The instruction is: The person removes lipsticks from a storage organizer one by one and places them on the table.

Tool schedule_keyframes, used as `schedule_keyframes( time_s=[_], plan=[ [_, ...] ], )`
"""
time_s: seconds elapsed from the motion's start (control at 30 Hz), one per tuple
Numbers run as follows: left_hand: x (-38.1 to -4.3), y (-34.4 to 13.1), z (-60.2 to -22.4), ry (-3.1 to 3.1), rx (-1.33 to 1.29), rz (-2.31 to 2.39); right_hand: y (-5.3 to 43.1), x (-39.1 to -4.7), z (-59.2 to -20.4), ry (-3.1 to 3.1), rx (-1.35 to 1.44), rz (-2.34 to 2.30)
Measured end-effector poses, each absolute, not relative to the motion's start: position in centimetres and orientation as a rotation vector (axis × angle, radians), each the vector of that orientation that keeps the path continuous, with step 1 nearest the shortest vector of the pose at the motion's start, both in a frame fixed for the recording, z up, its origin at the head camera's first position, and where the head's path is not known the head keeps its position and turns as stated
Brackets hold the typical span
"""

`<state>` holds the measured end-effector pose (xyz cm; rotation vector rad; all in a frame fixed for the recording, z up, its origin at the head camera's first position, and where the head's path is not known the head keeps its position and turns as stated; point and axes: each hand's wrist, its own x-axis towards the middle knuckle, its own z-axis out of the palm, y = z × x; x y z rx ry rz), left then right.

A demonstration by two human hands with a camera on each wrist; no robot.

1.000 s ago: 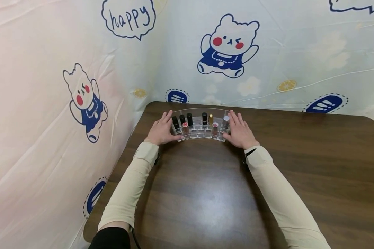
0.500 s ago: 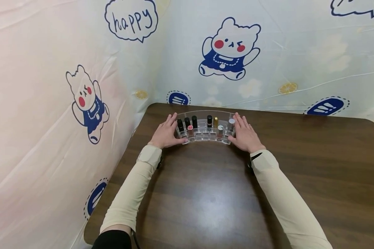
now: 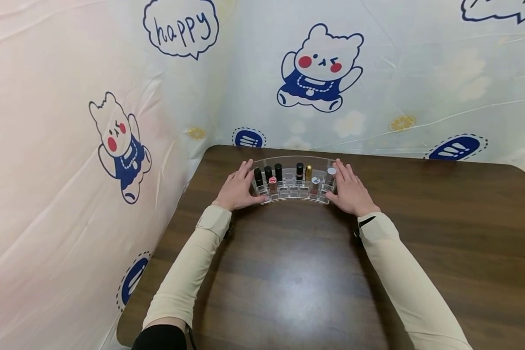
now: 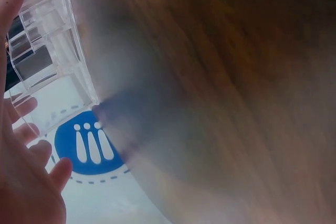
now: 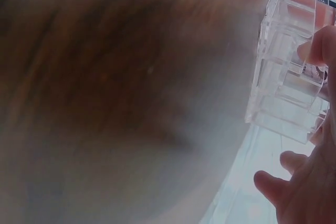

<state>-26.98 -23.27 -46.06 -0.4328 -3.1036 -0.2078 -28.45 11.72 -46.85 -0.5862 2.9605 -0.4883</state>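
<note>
A clear acrylic, curved lipstick organizer (image 3: 294, 195) stands near the back of the table. My left hand (image 3: 237, 188) grips its left end, thumb at the front corner and fingers along the side. My right hand (image 3: 352, 191) holds the right end in the same way. Several black-capped tubes (image 3: 268, 173), a gold tube (image 3: 308, 172) and a silver-capped tube (image 3: 331, 175) fill part of the back slots. In front are a pink-topped lipstick (image 3: 272, 184) and another silvery-topped one (image 3: 315, 185). Both wrist views show the organizer's clear compartments (image 4: 60, 43) close up.
The dark wooden table (image 3: 284, 272) extends toward me and to the right. A printed cloth (image 3: 402, 63) hangs behind the table and along its left side. A black cable (image 3: 190, 337) hangs by my left forearm.
Both my hands have shifted to the right together, and the organizer has slid right between them with its lipsticks still in their slots. The hold at each end looks the same.
</note>
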Motion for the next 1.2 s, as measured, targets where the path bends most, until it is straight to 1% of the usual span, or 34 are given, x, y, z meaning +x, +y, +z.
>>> schedule_keyframes(
  time_s=[0.67,1.2],
  plan=[
    [-26.7,-20.8,-45.8,-3.162,-0.414,-0.244,14.0,-27.8,-46.8,2.967,-0.590,-0.554],
    [-26.6,-19.4,-45.9,-3.183,-0.419,-0.245,15.0,-27.2,-46.8,2.969,-0.520,-0.638]
  ],
)
